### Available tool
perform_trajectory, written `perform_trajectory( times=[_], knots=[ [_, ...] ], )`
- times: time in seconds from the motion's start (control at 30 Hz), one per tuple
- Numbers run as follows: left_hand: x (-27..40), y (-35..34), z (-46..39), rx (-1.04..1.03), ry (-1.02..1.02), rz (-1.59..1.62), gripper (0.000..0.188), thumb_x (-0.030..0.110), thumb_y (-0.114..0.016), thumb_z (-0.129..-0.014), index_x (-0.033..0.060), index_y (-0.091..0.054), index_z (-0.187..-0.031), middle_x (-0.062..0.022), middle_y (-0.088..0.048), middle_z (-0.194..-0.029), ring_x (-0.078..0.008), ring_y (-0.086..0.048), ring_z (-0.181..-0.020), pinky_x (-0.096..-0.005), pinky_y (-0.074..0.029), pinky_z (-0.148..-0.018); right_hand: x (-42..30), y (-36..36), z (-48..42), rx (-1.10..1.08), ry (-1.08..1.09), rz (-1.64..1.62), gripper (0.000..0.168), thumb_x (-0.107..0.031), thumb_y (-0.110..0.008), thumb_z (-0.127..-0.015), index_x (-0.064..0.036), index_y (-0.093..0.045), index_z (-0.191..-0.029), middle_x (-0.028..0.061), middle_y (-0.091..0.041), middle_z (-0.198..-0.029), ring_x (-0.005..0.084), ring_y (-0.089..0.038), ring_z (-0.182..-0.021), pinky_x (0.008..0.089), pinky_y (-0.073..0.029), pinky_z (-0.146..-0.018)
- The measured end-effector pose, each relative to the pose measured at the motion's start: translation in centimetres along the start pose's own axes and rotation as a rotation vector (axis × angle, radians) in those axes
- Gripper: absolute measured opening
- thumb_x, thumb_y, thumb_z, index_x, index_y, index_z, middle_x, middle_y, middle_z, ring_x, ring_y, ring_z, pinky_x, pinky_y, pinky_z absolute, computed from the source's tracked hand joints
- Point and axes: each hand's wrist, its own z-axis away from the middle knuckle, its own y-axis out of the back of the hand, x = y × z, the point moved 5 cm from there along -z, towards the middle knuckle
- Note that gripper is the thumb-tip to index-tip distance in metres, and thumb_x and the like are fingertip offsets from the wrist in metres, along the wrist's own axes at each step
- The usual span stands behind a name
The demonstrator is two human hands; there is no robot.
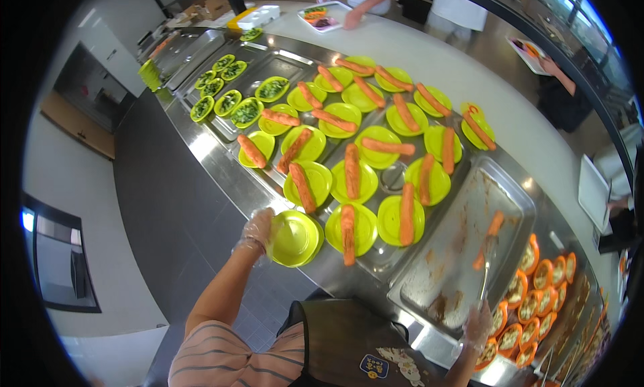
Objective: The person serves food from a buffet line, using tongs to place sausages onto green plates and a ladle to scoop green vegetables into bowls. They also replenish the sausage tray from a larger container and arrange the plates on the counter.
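Note:
My left hand (pixel 258 231), in a clear plastic glove, grips the rim of a small stack of lime-green plates (pixel 294 238). The top plate bears no food. In my right hand (pixel 478 324), also gloved, are metal tongs (pixel 486 276). Their tips are at a sausage (pixel 495 223) in a large steel tray (pixel 417 291); whether they pinch it cannot be told. Brown residue streaks the tray's bottom. Beyond my left hand stand many lime-green plates (pixel 370 228), each with one sausage (pixel 348 236) laid across it.
Green plates of leafy vegetables (pixel 246 111) stand at the far left. Orange bowls of food (pixel 508 336) crowd the right, beside my right hand. Across the pale counter (pixel 432 60), people hold white trays (pixel 327 17). A dark frame bar (pixel 568 50) curves past the upper right.

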Motion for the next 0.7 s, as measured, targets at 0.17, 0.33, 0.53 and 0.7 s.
perform_trajectory(
  times=[0.17,0.33,0.53,0.7],
  knots=[
    [-1.0,0.1,-1.9,-0.128,-0.048,-0.062,0.038,0.038,-0.066,-0.074,0.0005,-0.064,-0.079,-0.0204,-0.063,-0.072,-0.0344,-0.061,-0.067,-0.0419,-0.048,-0.065,-5.1,3.5,0.2,-0.105,-0.541,-0.277,0.049,-0.022,-0.06,-0.082,0.006,-0.053,-0.121,0.0205,-0.061,-0.095,0.0288,-0.058,-0.081,0.0353,-0.046,-0.072],
    [-1.2,2.3,-0.1,-0.412,-0.124,0.562,0.029,0.025,-0.062,-0.082,0.001,-0.064,-0.098,-0.0113,-0.066,-0.088,-0.0211,-0.064,-0.077,-0.0347,-0.05,-0.063,-6.2,5.8,1.3,-0.033,-0.475,-0.224,0.05,-0.027,-0.063,-0.08,0.005,-0.056,-0.118,0.0215,-0.065,-0.081,0.0295,-0.063,-0.072,0.0336,-0.049,-0.067],
    [11.0,4.5,2.9,-0.569,-0.169,1.315,0.044,0.014,-0.067,-0.083,0.002,-0.052,-0.122,-0.007,-0.062,-0.11,-0.0158,-0.061,-0.098,-0.0309,-0.052,-0.083,-9.6,8.3,2.6,-0.163,-0.64,-0.254,0.052,-0.028,-0.067,-0.08,0.005,-0.056,-0.12,0.016,-0.065,-0.072,0.016,-0.062,-0.063,0.03,-0.049,-0.06],
    [24.3,0.8,3.5,-0.585,-0.312,1.15,0.04,0.013,-0.063,-0.086,0.0073,-0.053,-0.123,-0.0035,-0.062,-0.105,-0.0139,-0.061,-0.089,-0.0278,-0.051,-0.07,-13.7,8.7,2.0,-0.189,-0.422,-0.238,0.047,-0.027,-0.068,-0.081,0.0,-0.059,-0.118,0.0153,-0.064,-0.072,0.0194,-0.063,-0.06,0.0321,-0.05,-0.058]
  ],
)
